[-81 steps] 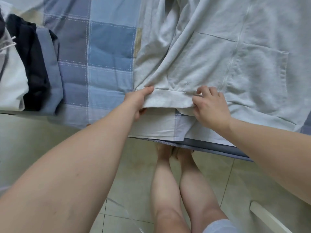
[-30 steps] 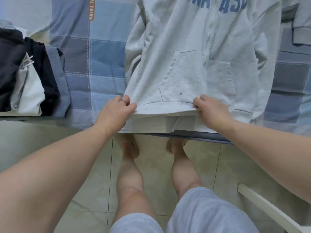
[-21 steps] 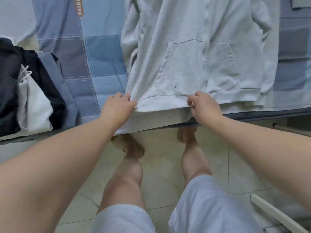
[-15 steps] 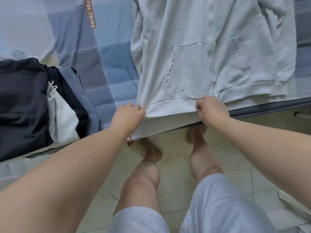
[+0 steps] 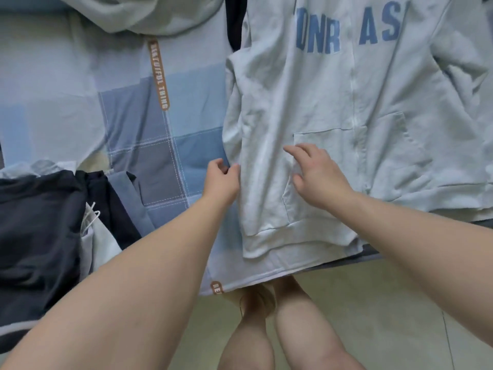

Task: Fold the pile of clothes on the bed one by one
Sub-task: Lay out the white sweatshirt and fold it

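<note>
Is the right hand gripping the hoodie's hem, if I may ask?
No, the right hand is open, fingers spread over the hoodie pocket, away from the hem.

My left hand [image 5: 221,180] and right hand [image 5: 317,174] are bare. My left forearm [image 5: 149,276] and right forearm [image 5: 416,236] are bare, with skin right to the frame's edge. My lower legs [image 5: 301,329] are bare too. A thin dark line crosses my left foot [image 5: 256,300], but it is too blurred to identify.

Hoodie [image 5: 333,102]: pale grey, blue lettering. Bedsheet [image 5: 165,145]: blue-grey check, orange label strip. Folded clothes [image 5: 40,222]: black, white, blue-grey.
</note>
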{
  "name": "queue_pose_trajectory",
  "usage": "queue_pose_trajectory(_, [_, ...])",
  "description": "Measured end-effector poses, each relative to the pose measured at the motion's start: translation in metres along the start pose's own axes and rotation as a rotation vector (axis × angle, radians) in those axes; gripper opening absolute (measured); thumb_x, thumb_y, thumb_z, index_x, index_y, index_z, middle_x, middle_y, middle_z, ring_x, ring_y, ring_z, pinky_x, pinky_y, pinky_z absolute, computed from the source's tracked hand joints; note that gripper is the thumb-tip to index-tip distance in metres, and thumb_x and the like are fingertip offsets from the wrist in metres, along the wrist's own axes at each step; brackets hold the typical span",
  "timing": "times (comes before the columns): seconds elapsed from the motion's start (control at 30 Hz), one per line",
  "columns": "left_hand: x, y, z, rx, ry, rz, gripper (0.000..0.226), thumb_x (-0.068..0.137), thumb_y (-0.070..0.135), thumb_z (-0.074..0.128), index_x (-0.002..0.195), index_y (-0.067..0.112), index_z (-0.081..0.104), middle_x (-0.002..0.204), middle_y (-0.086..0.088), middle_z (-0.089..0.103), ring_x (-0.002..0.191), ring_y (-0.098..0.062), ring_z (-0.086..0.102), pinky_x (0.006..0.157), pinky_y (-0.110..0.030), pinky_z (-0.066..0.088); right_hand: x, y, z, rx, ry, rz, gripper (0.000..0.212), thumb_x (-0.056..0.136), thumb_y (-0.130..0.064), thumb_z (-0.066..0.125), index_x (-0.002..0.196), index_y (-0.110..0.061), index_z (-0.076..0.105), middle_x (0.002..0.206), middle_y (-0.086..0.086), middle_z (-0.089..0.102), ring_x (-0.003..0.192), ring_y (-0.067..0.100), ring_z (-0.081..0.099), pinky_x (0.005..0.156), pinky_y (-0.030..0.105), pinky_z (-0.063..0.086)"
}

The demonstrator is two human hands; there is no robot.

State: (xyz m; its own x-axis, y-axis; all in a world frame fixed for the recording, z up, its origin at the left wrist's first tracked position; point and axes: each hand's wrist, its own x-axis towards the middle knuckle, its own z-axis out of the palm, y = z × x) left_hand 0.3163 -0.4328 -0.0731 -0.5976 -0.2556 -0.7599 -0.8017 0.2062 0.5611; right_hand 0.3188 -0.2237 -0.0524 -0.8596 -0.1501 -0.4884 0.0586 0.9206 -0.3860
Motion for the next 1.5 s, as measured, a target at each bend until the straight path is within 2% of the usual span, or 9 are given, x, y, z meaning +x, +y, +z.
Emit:
queue_pose_trajectory(0.1, [0.026,0.026,0.006,-0.175,-0.066,-0.102,0.031,0.093,0.034,0.071,0.116,0.014,0.064,0.097,0.002,0.072,0.080,-0.014,0.068,0.065,-0.025,0.054,0.048,-0.001,-0.011,-0.014,-0.128,-0.017,0.071,0.093,-0.014,0.052,0.157,-0.031,0.027,0.161,0.004,0.027,0.139,0.033,0.036,0.113,0.045,0.035])
queue_pose_trajectory(0.2, [0.030,0.033,0.005,-0.188,-0.164,-0.142,0.026,0.081,0.026,0.084,0.100,0.016,0.071,0.095,-0.003,0.077,0.086,-0.024,0.074,0.072,-0.036,0.061,0.073,0.005,-0.017,-0.049,-0.309,-0.017,0.071,0.095,-0.014,0.049,0.158,-0.033,0.022,0.166,0.000,0.017,0.146,0.029,0.030,0.116,0.042,0.033])
queue_pose_trajectory(0.37, [0.016,0.057,-0.033,0.219,0.176,0.157,0.017,0.088,0.008,0.060,0.104,0.010,0.058,0.098,-0.005,0.065,0.089,-0.028,0.059,0.068,-0.035,0.045,0.071,0.003,-0.028,-0.165,-0.501,0.054,0.062,0.099,-0.022,0.052,0.156,-0.033,0.031,0.169,0.008,0.008,0.151,0.029,0.025,0.119,0.039,0.029])
queue_pose_trajectory(0.6, [0.037,0.132,-0.189,0.655,0.583,0.520,0.019,0.084,-0.002,0.048,0.094,0.015,0.048,0.099,-0.012,0.051,0.079,-0.032,0.043,0.066,-0.040,0.035,0.071,-0.042,-0.043,-0.211,-0.549,0.180,0.049,0.100,-0.025,0.049,0.149,-0.025,0.043,0.152,0.008,0.047,0.137,0.027,0.045,0.098,0.027,0.036])
queue_pose_trajectory(0.73, [0.068,0.136,-0.273,0.984,0.639,0.583,0.021,0.083,-0.004,0.052,0.097,0.012,0.052,0.108,-0.017,0.047,0.074,-0.035,0.044,0.062,-0.042,0.034,0.080,-0.083,-0.032,-0.225,-0.358,0.215,0.032,0.099,-0.026,0.047,0.126,-0.023,0.063,0.130,0.009,0.065,0.117,0.030,0.059,0.092,0.031,0.047])
queue_pose_trajectory(0.83, [0.095,0.113,-0.312,1.212,0.454,0.309,0.019,0.089,0.005,0.056,0.107,0.011,0.057,0.117,-0.017,0.053,0.099,-0.040,0.055,0.075,-0.044,0.042,0.095,-0.123,-0.019,-0.124,-0.121,0.223,0.029,0.096,-0.022,0.048,0.120,-0.023,0.062,0.122,0.005,0.067,0.112,0.031,0.060,0.091,0.040,0.051])
queue_pose_trajectory(1.0, [0.136,0.083,-0.329,0.889,0.440,0.225,0.047,0.095,0.037,0.058,0.134,0.015,0.046,0.142,-0.015,0.044,0.128,-0.040,0.042,0.102,-0.049,0.038,0.141,-0.194,-0.004,-0.061,0.214,0.030,0.050,0.090,-0.017,0.057,0.140,-0.017,0.051,0.133,0.011,0.053,0.118,0.038,0.049,0.095,0.045,0.043])
queue_pose_trajectory(1.3, [0.223,0.095,-0.363,0.115,0.446,0.102,0.085,0.085,0.054,0.071,0.150,0.017,0.031,0.150,-0.006,0.040,0.135,-0.033,0.043,0.111,-0.046,0.037,0.246,-0.261,0.033,-0.091,-0.054,0.103,0.074,0.099,-0.042,0.051,0.159,-0.038,0.009,0.168,0.008,0.005,0.151,0.038,0.012,0.121,0.048,0.021])
queue_pose_trajectory(1.5, [0.260,0.102,-0.372,-0.057,0.374,0.191,0.022,0.089,0.034,0.073,0.100,0.022,0.059,0.087,0.011,0.060,0.089,-0.020,0.061,0.081,-0.031,0.051,0.264,-0.284,0.071,-0.215,-0.089,0.186,0.077,0.095,-0.047,0.052,0.156,-0.050,0.005,0.168,0.010,-0.013,0.153,0.040,-0.008,0.122,0.056,0.004])
